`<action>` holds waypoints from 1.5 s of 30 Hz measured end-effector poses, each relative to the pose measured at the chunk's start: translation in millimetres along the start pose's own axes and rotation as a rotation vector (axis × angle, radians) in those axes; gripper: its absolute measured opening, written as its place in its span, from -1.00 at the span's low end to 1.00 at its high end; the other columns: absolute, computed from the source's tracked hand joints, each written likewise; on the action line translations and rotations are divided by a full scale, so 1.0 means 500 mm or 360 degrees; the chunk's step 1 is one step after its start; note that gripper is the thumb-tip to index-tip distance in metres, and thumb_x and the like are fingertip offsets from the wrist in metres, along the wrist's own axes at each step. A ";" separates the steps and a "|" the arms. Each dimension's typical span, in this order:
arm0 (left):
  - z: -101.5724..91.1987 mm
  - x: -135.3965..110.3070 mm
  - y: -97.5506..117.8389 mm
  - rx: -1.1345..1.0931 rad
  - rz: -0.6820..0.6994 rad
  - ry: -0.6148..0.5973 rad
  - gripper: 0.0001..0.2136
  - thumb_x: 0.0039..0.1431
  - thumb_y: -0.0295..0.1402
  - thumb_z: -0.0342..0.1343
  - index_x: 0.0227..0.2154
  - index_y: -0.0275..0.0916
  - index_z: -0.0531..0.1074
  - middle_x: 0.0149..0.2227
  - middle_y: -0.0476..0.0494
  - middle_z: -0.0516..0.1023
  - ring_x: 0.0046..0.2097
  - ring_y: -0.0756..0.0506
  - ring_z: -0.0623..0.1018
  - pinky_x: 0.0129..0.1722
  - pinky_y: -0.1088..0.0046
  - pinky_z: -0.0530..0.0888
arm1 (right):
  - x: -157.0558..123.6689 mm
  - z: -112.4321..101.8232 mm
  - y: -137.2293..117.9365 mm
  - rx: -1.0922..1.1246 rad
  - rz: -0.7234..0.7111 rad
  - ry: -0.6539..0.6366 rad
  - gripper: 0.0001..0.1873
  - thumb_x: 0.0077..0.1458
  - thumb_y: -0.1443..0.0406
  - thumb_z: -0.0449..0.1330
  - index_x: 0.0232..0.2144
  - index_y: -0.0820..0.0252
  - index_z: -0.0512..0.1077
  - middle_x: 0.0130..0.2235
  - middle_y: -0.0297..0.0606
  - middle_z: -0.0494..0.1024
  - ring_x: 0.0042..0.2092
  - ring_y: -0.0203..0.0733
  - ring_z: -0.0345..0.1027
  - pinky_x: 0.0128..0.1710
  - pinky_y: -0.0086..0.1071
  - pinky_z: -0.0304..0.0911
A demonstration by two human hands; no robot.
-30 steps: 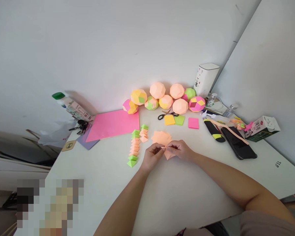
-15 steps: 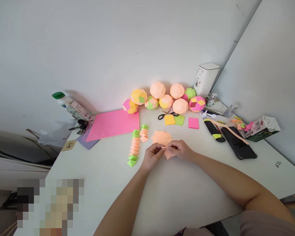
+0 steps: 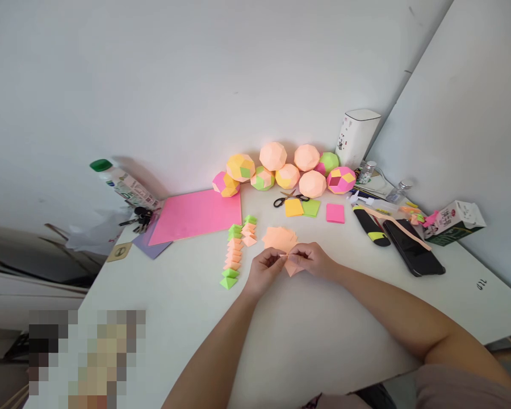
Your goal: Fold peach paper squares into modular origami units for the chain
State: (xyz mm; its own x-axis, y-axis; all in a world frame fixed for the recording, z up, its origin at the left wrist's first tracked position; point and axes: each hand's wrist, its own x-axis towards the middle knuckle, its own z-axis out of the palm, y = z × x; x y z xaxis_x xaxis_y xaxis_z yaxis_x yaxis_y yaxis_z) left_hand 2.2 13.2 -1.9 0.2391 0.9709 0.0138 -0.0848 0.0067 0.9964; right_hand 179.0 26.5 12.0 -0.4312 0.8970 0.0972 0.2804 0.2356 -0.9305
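Observation:
My left hand (image 3: 264, 269) and my right hand (image 3: 311, 258) meet over the white table (image 3: 187, 307), fingers pinched on one small peach paper square (image 3: 292, 267) between them. Just behind the hands lies a loose stack of peach paper squares (image 3: 280, 237). To the left, a row of folded peach and green paper units (image 3: 235, 251) runs toward me. Several paper polyhedron balls (image 3: 281, 168) in peach, yellow, pink and green line the wall at the back.
A pink sheet (image 3: 198, 215) lies left of centre, with keys (image 3: 138, 219) and a green-capped bottle (image 3: 121, 183) beyond it. Scissors (image 3: 287, 199), yellow, green and pink note pads (image 3: 313, 209), a phone (image 3: 413, 247), a carton (image 3: 453, 222) and a white container (image 3: 357, 137) crowd the right.

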 end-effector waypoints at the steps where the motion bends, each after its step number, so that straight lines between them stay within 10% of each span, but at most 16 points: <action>1: 0.000 0.000 0.000 0.0007 0.0001 0.0000 -0.85 0.02 -0.27 0.17 -0.41 -0.25 0.45 -0.44 -0.03 0.42 -0.42 0.03 0.38 -0.41 0.51 0.34 | 0.000 0.000 -0.001 -0.0003 0.0001 0.0001 -0.75 0.08 0.20 0.10 -0.48 0.27 0.43 -0.49 -0.30 0.42 -0.45 -0.31 0.24 -0.46 -0.44 0.15; 45: 0.000 0.000 -0.001 0.0098 0.0011 -0.0003 -0.83 0.03 -0.24 0.15 -0.44 -0.27 0.44 -0.46 -0.04 0.41 -0.44 0.03 0.36 -0.44 0.51 0.34 | -0.001 0.000 0.005 0.0012 -0.0002 -0.0020 -0.76 0.08 0.22 0.09 -0.49 0.27 0.42 -0.49 -0.31 0.39 -0.46 -0.32 0.21 -0.47 -0.45 0.13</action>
State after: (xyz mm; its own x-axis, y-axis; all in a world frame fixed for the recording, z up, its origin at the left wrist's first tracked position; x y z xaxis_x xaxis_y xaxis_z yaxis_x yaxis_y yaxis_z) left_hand 2.4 13.4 -2.6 0.2406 0.9704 0.0209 -0.0270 -0.0149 0.9995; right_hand 179.8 26.7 9.8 -0.4422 0.8920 0.0941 0.2733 0.2339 -0.9330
